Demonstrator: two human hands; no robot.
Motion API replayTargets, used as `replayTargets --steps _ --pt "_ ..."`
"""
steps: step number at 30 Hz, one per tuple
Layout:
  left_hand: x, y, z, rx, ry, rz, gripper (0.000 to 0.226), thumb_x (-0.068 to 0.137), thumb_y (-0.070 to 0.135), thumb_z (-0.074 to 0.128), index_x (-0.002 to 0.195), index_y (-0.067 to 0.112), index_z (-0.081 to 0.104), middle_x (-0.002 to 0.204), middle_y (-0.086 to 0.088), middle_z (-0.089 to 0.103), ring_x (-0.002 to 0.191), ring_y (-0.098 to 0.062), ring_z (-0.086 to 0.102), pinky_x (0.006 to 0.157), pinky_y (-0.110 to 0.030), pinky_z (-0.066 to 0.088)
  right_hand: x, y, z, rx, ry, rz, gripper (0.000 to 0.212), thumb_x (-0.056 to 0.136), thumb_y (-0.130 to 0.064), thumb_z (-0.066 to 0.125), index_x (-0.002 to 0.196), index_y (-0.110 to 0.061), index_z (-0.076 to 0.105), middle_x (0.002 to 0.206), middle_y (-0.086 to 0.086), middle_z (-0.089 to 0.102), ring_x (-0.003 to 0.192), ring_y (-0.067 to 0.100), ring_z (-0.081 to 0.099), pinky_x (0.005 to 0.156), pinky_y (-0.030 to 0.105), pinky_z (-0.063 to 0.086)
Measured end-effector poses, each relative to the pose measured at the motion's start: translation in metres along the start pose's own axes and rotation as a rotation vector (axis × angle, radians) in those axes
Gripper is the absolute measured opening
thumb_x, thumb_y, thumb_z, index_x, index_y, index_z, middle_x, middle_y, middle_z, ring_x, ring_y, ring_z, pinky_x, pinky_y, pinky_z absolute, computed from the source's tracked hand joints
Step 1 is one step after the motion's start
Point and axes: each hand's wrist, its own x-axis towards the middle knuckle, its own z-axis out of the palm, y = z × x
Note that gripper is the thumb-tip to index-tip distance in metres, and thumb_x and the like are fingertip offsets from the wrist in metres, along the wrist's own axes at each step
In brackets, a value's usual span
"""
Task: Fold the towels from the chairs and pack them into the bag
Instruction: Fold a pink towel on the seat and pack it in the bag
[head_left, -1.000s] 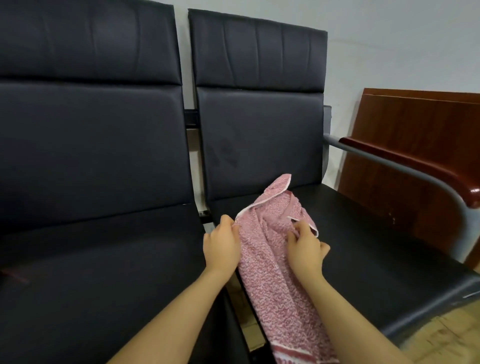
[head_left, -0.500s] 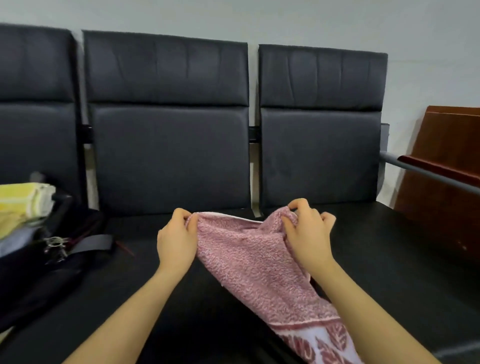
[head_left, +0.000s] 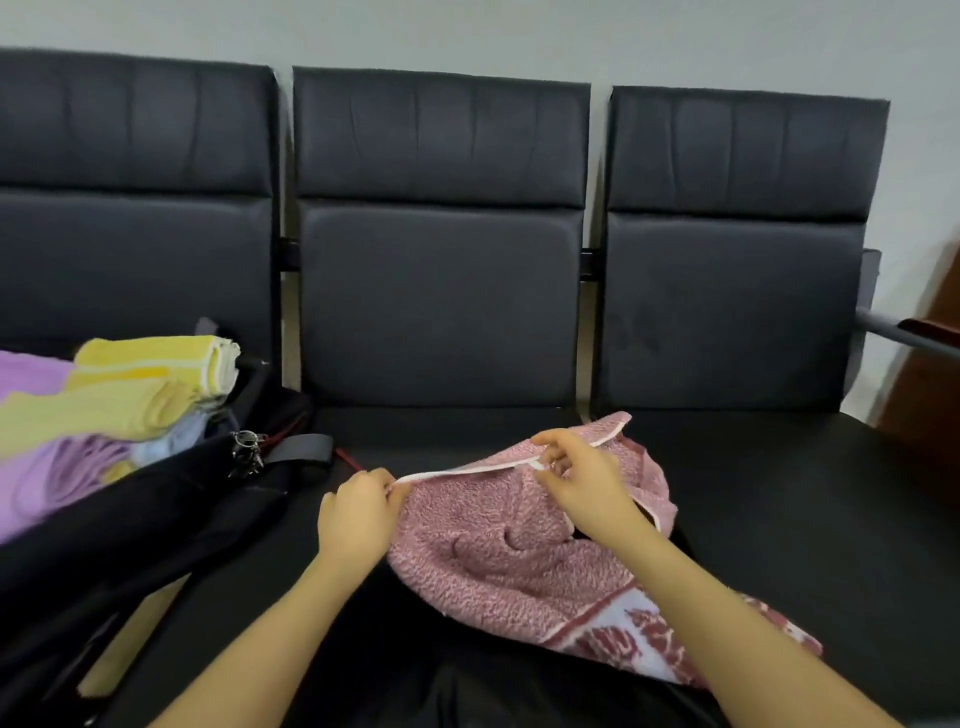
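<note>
Lower left of the frame: black bag (head_left: 156, 499) lying open on the left-hand seat, already loaded. We count a folded yellow towel (head_left: 156, 358) on top, a paler yellow-green one (head_left: 93, 410) under it, purple towels (head_left: 47, 467) lower down and a bit of light blue cloth (head_left: 171, 441) at the mouth. How many pieces in all we cannot tell; the stack runs off the left edge. A key ring (head_left: 244, 449) hangs at the bag's rim.

Centre and lower right: the pink towel (head_left: 519, 551) is not yet folded. It lies rumpled across the middle seat of the black chairs (head_left: 441, 312), its patterned end trailing toward the lower right corner and over the seat's front edge.

Grip: left hand (head_left: 358, 514) pinches the towel's white-bound hem at its left end, fingers curled round it. Right hand (head_left: 582, 478) pinches the same hem further right, thumb and forefinger closed on the binding, other fingers loosely bent. The hem is drawn fairly straight between the two hands.

Our reading of progress: most of the packing looks done, since several folded towels sit in the bag and we see no other loose towel on the seats in view. The right-hand seat shows none; what lies beyond the frame we cannot say. What is left for this piece: square up the edge, fold it down, then carry it left into the bag. Space on top of the stack looks tight, so the last towel may need pressing in.
</note>
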Motion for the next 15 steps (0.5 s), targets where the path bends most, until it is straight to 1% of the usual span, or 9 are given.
replayTargets --steps 2,3,4,5,7,8,10,13,15 --pt "-0.001 -0.008 0.003 0.016 0.001 0.013 0.021 0.096 0.036 0.049 0.094 0.019 0.062 0.094 0.002 0.06 0.092 -0.022 0.061 0.079 -0.033 0.039 -0.003 0.001 0.002 -0.099 -0.035 -0.013 0.048 0.085 -0.022 0.068 0.128 -0.028 0.047 0.099 -0.01 0.057 0.09 0.007 0.054 0.104 0.034 0.028" --pt "-0.001 -0.01 0.006 0.013 -0.001 0.019 0.02 0.096 0.035 0.05 0.095 0.02 0.062 0.094 0.002 0.058 0.092 -0.021 0.06 0.08 -0.034 0.038 -0.005 0.001 0.003 -0.151 -0.05 0.001 0.054 0.084 -0.028 0.07 0.13 -0.029 0.042 0.104 -0.01 0.055 0.094 0.009 0.053 0.099 0.03 0.022" --pt "-0.001 -0.011 0.008 0.01 -0.01 0.027 0.018 0.095 0.034 0.05 0.095 0.02 0.062 0.094 0.003 0.057 0.093 -0.021 0.06 0.081 -0.033 0.037 -0.007 0.002 0.005 -0.199 -0.054 0.028 0.055 0.083 -0.034 0.07 0.128 -0.03 0.04 0.104 -0.008 0.054 0.097 0.011 0.051 0.093 0.028 0.019" --pt "-0.002 -0.012 0.011 0.01 -0.023 0.037 0.017 0.095 0.033 0.05 0.096 0.02 0.061 0.095 0.004 0.057 0.094 -0.02 0.06 0.082 -0.032 0.036 -0.009 0.003 0.006 -0.238 -0.05 0.064 0.052 0.082 -0.039 0.07 0.123 -0.03 0.039 0.101 -0.008 0.054 0.097 0.011 0.05 0.089 0.028 0.017" --pt "-0.001 -0.011 0.017 0.014 -0.038 0.054 0.016 0.096 0.031 0.05 0.102 0.021 0.06 0.102 0.005 0.059 0.099 -0.018 0.059 0.085 -0.031 0.033 -0.012 0.006 0.009 -0.306 -0.031 0.126 0.039 0.082 -0.043 0.068 0.107 -0.026 0.044 0.091 -0.008 0.057 0.091 0.011 0.051 0.084 0.029 0.018" --pt "-0.001 -0.011 0.02 0.025 -0.043 0.061 0.017 0.096 0.031 0.05 0.106 0.021 0.059 0.105 0.005 0.059 0.101 -0.018 0.059 0.086 -0.031 0.033 -0.013 0.007 0.011 -0.329 -0.026 0.143 0.031 0.084 -0.043 0.066 0.1 -0.023 0.049 0.088 -0.007 0.059 0.088 0.012 0.053 0.082 0.03 0.019" --pt "0.002 -0.009 0.024 0.059 -0.042 0.08 0.021 0.097 0.033 0.048 0.11 0.02 0.058 0.108 0.004 0.06 0.101 -0.018 0.059 0.087 -0.031 0.033 -0.015 0.01 0.015 -0.35 -0.007 0.131 0.019 0.089 -0.035 0.062 0.091 -0.017 0.057 0.081 -0.004 0.061 0.085 0.015 0.056 0.077 0.031 0.017" --pt "0.006 -0.004 0.026 0.091 -0.003 0.129 0.021 0.098 0.032 0.046 0.102 0.018 0.061 0.103 0.002 0.062 0.095 -0.02 0.06 0.082 -0.03 0.034 -0.016 0.01 0.017 -0.309 0.094 0.093 0.017 0.093 -0.029 0.057 0.084 -0.015 0.061 0.076 -0.001 0.064 0.079 0.016 0.058 0.072 0.031 0.014" --pt "0.008 -0.002 0.022 0.097 0.052 0.15 0.022 0.098 0.031 0.048 0.096 0.015 0.063 0.096 -0.001 0.062 0.09 -0.023 0.06 0.078 -0.032 0.037 -0.015 0.007 0.014 -0.189 0.15 0.089 0.018 0.093 -0.029 0.058 0.078 -0.019 0.059 0.068 -0.002 0.065 0.072 0.013 0.062 0.079 0.03 0.021"
